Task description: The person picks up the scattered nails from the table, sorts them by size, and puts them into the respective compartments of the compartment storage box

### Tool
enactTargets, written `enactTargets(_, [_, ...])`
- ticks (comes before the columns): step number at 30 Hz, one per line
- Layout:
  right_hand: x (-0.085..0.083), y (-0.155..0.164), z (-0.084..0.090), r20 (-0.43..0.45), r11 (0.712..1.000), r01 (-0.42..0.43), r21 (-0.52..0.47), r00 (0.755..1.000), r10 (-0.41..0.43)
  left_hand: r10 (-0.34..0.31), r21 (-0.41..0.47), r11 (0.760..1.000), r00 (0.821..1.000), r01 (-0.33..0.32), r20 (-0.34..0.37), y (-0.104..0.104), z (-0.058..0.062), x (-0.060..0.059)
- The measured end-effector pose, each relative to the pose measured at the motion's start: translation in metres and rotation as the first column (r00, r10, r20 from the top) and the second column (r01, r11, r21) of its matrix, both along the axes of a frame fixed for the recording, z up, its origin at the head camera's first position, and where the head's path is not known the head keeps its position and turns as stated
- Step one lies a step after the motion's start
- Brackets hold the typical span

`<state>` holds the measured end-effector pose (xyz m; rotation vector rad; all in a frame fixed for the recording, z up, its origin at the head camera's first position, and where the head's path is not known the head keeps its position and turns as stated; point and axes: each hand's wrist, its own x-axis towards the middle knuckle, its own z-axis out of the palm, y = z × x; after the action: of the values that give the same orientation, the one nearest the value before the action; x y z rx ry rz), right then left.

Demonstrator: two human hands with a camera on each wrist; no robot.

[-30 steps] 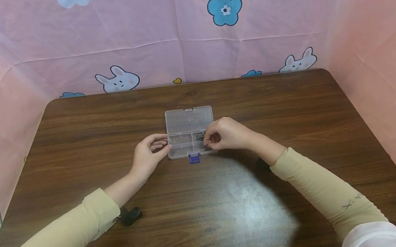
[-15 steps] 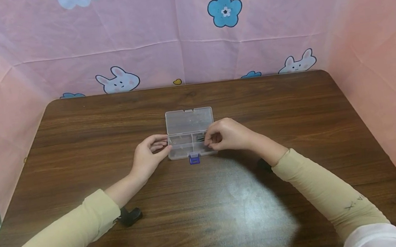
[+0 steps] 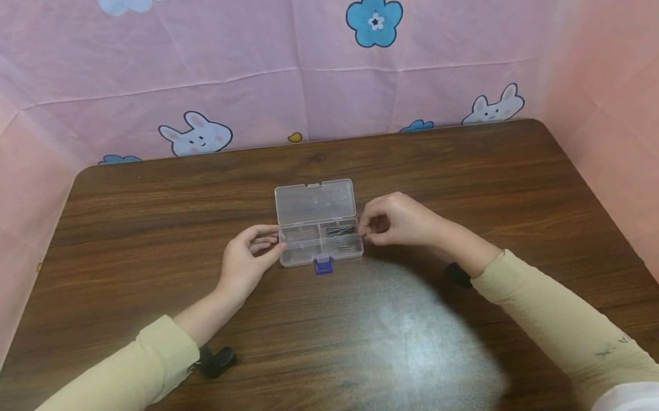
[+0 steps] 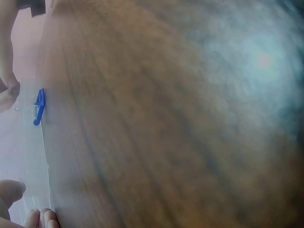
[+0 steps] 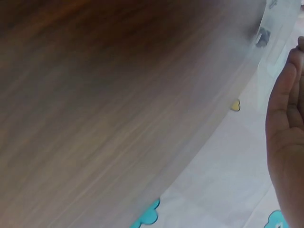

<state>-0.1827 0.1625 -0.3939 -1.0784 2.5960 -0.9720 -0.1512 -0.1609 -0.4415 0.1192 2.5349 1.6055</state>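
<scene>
Box: a small clear plastic box (image 3: 320, 240) lies open at the middle of the brown wooden surface (image 3: 342, 336), its lid (image 3: 314, 201) folded flat on the far side.
Latch: a blue latch (image 3: 323, 265) sits at the middle of the box's near edge, also seen in the left wrist view (image 4: 39, 106).
Compartments: dividers split the box into small cells; the far right cell holds a bundle of thin dark metal pins (image 3: 340, 229); one more pin (image 3: 343, 248) lies in the near right cell; the left cells look bare.
Left hand: the left hand (image 3: 246, 258) rests at the box's left end, thumb against its left wall, fingers (image 3: 261, 242) curled loosely beside the rim.
Right hand: the right hand (image 3: 398, 221) is just off the box's right end, fingers (image 3: 367, 227) pinched together; whether they hold a pin cannot be told.
Sleeves: both forearms wear beige sleeves (image 3: 561, 322).
Backdrop: pink cloth (image 3: 268, 59) with rabbits and blue flowers stands beyond the box.
</scene>
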Motion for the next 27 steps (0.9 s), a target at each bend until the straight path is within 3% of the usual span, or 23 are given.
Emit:
enactTargets(14, [0.015, 0.044, 0.004, 0.027, 0.994, 0.106, 0.015, 0.994, -0.106, -0.002, -0.008, 1.000, 1.000, 0.002, 0.003, -0.001, -0.001, 0.000])
enactTargets(27, [0.041, 0.092, 0.004, -0.001, 0.983, 0.182, 0.004, 0.983, -0.182, -0.008, -0.013, 1.000, 1.000, 0.008, 0.001, 0.000, 0.001, 0.000])
